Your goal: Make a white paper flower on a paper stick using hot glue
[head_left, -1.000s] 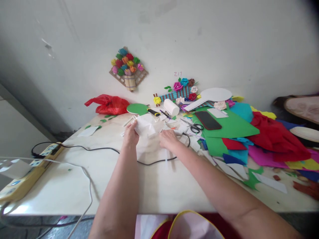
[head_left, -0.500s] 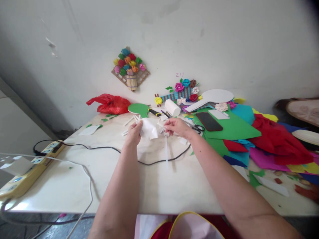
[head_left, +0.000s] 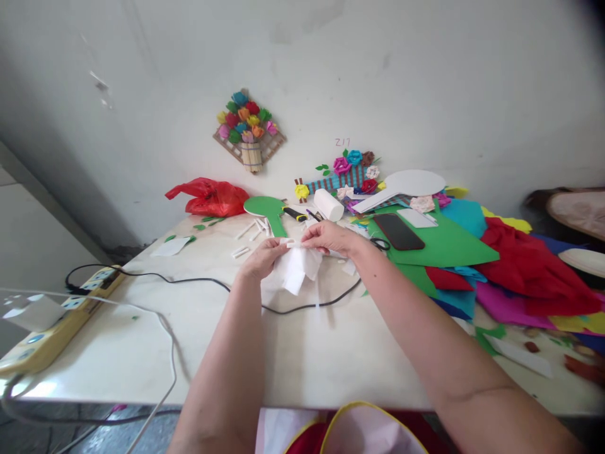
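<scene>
My left hand (head_left: 266,257) is closed at the left end of a thin white sheet (head_left: 299,271), like soft paper, which hangs down above the table. At its upper edge, my right hand (head_left: 327,238) pinches the same sheet, so both hands hold it close together. Small white rolled sticks (head_left: 241,252) lie just left of my left hand. Below my right hand a translucent strip (head_left: 317,293) crosses a black cable (head_left: 293,311); its upper end is hidden. Behind the hands are a green paddle-shaped piece (head_left: 263,207), a yellow and black cutter (head_left: 293,214) and a white roll (head_left: 328,204).
Scissors (head_left: 379,244), a phone (head_left: 399,231) and green card (head_left: 454,257) lie to the right, beside piled coloured sheets (head_left: 539,268). A red bag (head_left: 217,197) sits at the back left. The power strip (head_left: 70,315) and white cable (head_left: 171,353) run along the left.
My hands have come together, the left moving right and slightly down with the white sheet. My right fingers now pinch the sheet's upper edge. The sheet hangs lower between them.
</scene>
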A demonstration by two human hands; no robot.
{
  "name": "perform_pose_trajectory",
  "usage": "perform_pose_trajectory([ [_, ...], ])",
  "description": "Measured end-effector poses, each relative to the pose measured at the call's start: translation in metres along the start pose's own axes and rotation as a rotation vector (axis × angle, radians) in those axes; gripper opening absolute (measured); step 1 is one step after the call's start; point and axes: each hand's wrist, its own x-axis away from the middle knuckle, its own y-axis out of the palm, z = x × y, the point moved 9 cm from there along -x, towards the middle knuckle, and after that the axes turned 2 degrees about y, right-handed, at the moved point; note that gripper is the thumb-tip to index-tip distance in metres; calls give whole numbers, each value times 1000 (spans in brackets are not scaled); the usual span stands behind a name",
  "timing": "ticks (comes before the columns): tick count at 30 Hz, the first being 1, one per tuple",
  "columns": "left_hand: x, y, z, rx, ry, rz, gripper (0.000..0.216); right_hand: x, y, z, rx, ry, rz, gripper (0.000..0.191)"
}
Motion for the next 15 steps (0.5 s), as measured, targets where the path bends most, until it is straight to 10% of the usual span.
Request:
perform_pose_trajectory([
  [7, 7, -11, -2, -31, -68, 22, 25, 1, -26, 12, -184, -52, 313, 18],
  [15, -2, -45, 9, 200, 174, 422, 26, -1, -31, 24, -307, -40, 435, 19],
])
